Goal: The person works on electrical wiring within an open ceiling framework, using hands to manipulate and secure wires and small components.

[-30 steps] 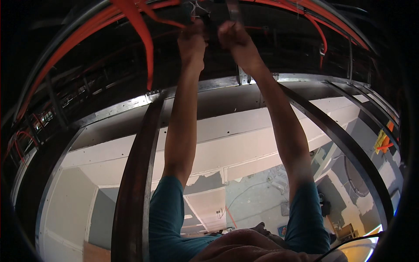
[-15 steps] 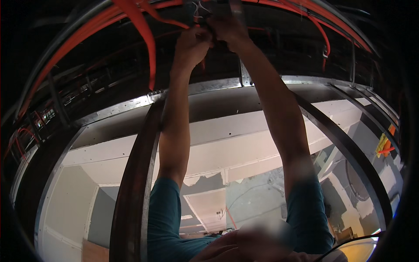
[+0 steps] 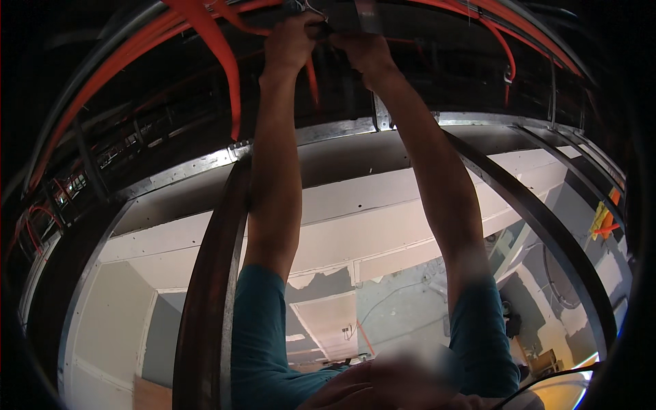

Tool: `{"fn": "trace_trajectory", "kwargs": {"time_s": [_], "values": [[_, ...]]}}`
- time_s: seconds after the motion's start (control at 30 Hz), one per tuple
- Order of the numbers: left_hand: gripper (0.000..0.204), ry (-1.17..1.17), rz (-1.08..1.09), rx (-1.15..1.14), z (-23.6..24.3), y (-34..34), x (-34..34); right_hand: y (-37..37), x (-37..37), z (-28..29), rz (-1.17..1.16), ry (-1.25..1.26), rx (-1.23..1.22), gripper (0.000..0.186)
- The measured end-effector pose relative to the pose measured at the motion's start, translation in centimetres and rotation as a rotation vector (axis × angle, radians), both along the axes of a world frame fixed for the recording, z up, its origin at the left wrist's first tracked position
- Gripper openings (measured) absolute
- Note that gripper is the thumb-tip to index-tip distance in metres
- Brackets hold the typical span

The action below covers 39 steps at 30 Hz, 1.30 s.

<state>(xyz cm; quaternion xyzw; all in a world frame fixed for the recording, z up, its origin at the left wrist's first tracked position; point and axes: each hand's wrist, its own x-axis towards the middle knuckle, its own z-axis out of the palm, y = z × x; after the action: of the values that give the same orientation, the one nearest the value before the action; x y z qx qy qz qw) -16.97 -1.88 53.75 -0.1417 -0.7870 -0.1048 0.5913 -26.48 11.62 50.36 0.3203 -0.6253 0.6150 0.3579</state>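
Note:
Both my arms reach up to the top edge of the view, above a metal ceiling frame. My left hand (image 3: 290, 42) is closed, its fingertips pinched beside thin white wires (image 3: 311, 8). To its right, my right hand (image 3: 367, 53) is closed too, fingers pointing left toward the left hand. Something small and dark shows between the two sets of fingertips; shadow hides what it is. An orange conduit (image 3: 242, 26) runs in from the left toward the wires, and a short orange length (image 3: 311, 82) hangs below the left hand.
A thick orange conduit (image 3: 217, 58) hangs left of my arms. Dark metal channels (image 3: 217, 273) (image 3: 547, 225) flank them, joined to a perforated silver rail (image 3: 328, 130). Wallboard (image 3: 362, 208) lies below. More orange conduits (image 3: 502, 44) run at the upper right.
My left hand has moved up and left, and the gap between my hands has widened. My right hand has shifted slightly right. The orange length below the left hand shows more.

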Motion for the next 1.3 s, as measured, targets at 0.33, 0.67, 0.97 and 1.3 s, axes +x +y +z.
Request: {"fn": "trace_trajectory", "kwargs": {"time_s": [0.33,0.67,0.97,1.3], "values": [[0.03,0.019,-0.178,0.071,0.3,-1.4,-1.1,0.5,5.5,-0.4,-0.48,0.29,0.323,0.03],[0.034,-0.052,-0.038,0.06,1.1,1.0,-0.9,1.6,-0.4,2.1,-0.685,0.511,0.388,0.031],[0.03,-0.1,-0.175,0.063,1.6,0.2,-0.7,0.2,1.5,3.0,0.077,-0.093,0.175,0.035],[0.027,0.01,-0.135,0.103,0.8,-0.8,-2.7,0.4,2.9,1.2,0.06,-0.153,0.027,0.038]]}}
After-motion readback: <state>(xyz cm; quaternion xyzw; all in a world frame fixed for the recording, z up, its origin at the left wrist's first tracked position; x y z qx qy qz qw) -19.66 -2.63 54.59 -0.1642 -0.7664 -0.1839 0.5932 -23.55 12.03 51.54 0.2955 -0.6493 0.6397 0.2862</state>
